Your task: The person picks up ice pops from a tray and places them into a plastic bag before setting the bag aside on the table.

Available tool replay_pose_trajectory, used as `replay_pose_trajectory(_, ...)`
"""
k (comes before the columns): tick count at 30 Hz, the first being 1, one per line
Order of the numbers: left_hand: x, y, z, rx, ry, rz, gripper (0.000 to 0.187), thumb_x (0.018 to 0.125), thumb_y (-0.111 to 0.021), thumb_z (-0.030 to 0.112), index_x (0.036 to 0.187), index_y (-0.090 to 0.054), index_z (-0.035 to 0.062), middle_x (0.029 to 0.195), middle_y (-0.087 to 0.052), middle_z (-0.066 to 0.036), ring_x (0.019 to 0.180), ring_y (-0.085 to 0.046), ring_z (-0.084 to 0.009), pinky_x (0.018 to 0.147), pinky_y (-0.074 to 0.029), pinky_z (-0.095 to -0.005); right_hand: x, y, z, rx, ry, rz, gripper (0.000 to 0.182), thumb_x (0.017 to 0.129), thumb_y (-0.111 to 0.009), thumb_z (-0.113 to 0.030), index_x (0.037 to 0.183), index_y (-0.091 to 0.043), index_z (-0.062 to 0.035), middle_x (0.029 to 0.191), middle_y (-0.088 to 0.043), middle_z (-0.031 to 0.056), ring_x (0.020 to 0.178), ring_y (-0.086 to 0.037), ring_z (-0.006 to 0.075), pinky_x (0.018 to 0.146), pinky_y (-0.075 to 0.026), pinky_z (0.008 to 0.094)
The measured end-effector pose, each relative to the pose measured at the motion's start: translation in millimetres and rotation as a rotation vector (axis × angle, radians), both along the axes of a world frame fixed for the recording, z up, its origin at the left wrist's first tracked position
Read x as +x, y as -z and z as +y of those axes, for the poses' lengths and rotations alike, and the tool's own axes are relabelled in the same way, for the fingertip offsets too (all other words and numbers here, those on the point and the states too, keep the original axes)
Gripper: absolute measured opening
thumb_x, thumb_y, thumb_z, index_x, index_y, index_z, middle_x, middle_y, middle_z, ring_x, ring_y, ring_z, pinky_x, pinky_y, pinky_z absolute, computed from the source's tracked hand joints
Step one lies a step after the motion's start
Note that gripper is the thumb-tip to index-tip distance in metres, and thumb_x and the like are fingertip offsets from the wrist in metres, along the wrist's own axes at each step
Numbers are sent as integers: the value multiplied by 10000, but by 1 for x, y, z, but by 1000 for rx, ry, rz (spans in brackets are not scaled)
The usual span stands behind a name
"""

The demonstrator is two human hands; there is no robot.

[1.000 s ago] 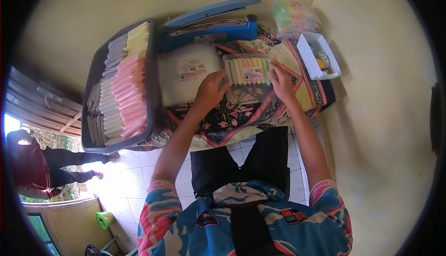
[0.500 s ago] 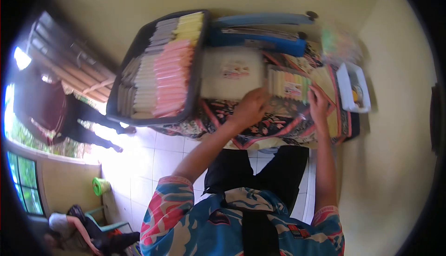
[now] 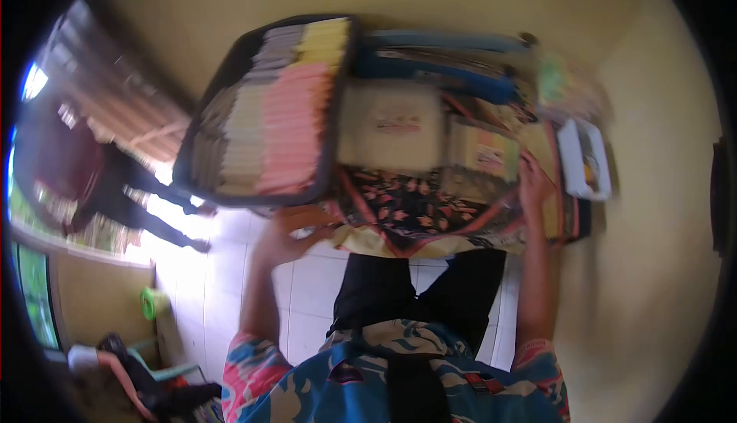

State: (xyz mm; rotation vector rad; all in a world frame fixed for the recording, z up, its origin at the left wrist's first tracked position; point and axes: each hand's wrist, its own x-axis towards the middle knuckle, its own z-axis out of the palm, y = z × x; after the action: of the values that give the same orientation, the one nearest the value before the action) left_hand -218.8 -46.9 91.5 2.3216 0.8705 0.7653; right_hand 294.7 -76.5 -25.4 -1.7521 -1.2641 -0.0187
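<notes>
A clear plastic pack (image 3: 491, 154) of pastel-coloured sticks or rolls, with a printed label, lies on the patterned cloth (image 3: 407, 200). My right hand (image 3: 535, 185) is at its right edge, the fingertips closed on that edge. By the table's front edge, just below the dark basket (image 3: 335, 139), my left hand (image 3: 295, 231) has its fingers stretched out and apart from the thumb, with nothing seen in it. Rows of wrapped pink rolls (image 3: 292, 131) and other pale bundles fill the basket. Between basket and pack sits a translucent white box (image 3: 391, 127) with a label. Motion blurs the details.
Two blue long-armed tools, perhaps sealers (image 3: 437, 66), lie along the wall. At the right stand a white container (image 3: 583, 158) with small items and a bag of pastel pieces (image 3: 568, 89). A person (image 3: 84, 162) stands at the doorway; another person (image 3: 115, 381) sits lower left.
My left hand has moved from beside the pack, leftward and down to the table's front edge near the basket. My right hand remains at the pack's right edge. The view has shifted slightly.
</notes>
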Motion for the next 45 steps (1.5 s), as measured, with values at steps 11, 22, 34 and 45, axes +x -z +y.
replay_pose_trajectory(11,-155,-71,73,-25,-279,-166,297,922,-663,256,864,-710,-31,720,-682,-88,603,-624,-112,580,-480,-252,-6,-4,-3,44,-57,368,318,1009,-582,-241,1188,-646,14,1094,-692,121,963,-675,170,838,-520,289)
replay_pose_trajectory(22,-169,-31,138,-20,-647,208,241,883,-713,176,1063,-711,17,930,-722,-97,846,-668,-178,779,-515,-321,0,6,0,86,-5,397,262,1013,-585,-202,1155,-682,-4,1062,-702,63,942,-631,86,837,-493,230)
replay_pose_trajectory(34,-165,-48,182,-65,-613,75,257,874,-703,164,1083,-714,16,959,-737,-139,880,-699,-222,812,-527,-328,18,23,2,115,-89,456,294,1030,-553,-217,1188,-648,12,1171,-670,66,1076,-607,127,947,-469,273)
replay_pose_trajectory(45,-133,-40,382,247,-307,615,349,895,-623,213,1174,-663,7,1169,-677,-211,1117,-635,-354,966,-486,-420,9,18,0,46,100,307,280,1012,-572,-226,1141,-696,-10,1021,-716,52,905,-637,95,841,-508,263)
